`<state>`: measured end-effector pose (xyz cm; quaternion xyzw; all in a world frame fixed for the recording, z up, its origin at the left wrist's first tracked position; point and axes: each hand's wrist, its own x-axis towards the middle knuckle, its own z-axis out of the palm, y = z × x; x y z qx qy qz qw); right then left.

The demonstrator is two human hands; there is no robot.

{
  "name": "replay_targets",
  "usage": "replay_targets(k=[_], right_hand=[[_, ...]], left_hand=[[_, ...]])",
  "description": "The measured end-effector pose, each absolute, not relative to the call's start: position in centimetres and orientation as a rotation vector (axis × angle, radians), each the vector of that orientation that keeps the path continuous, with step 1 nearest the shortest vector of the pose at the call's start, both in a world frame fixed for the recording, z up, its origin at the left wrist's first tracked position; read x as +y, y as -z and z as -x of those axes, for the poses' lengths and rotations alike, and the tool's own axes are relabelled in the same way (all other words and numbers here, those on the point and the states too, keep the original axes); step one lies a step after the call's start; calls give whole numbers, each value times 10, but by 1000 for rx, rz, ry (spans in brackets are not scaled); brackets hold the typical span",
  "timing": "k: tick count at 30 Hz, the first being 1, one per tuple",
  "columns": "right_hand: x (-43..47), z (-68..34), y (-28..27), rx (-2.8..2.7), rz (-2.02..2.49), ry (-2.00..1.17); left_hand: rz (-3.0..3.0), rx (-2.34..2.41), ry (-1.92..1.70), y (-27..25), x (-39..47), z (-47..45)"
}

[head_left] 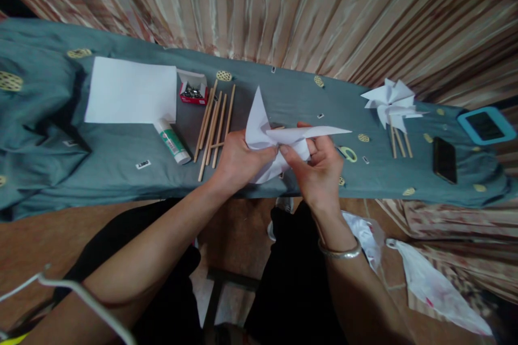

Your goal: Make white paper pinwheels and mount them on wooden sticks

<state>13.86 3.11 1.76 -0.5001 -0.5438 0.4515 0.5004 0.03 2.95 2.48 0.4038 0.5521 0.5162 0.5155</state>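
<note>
Between my two hands is a white paper pinwheel [259, 124], its pointed blades standing up and out to the right. My left hand [243, 159] grips its left side, thumb pressed near the middle. My right hand [318, 164] holds the right side, with its thumb tip at the centre close to my left thumb. Whatever lies right under the thumbs is too small to make out. Left of my left hand lie several wooden sticks [220, 124]. Scissors with pale green handles [348, 154] rest just beyond my right hand, partly hidden by it.
A glue stick [173, 143] lies by a stack of white paper [129, 91]. Near it stands an open red box [193, 89] of small metal pins. Several pinwheels on sticks [390, 102], a phone [444, 160] and a blue-framed device [486, 125] are on the right. Curtains [267, 11] hang behind.
</note>
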Motion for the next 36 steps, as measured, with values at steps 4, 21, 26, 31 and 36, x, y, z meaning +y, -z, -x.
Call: replay_targets(k=[4, 21, 26, 31, 36], right_hand=[[32, -141, -19, -1330, 1243, -1092], [32, -139, -19, -1318, 1224, -1097], [32, -138, -18, -1324, 1249, -1075], [32, -136, -19, -1295, 1229, -1119], [31, -134, -19, -1285, 1251, -1107]], left_hand=[[-959, 1277, -1265, -25, 29, 0], [-987, 1255, -1268, -22, 29, -1], [-1058, 1257, -1277, -20, 29, 2], [-1108, 1294, -1304, -17, 30, 3], [-1118, 1305, -1299, -18, 30, 4]])
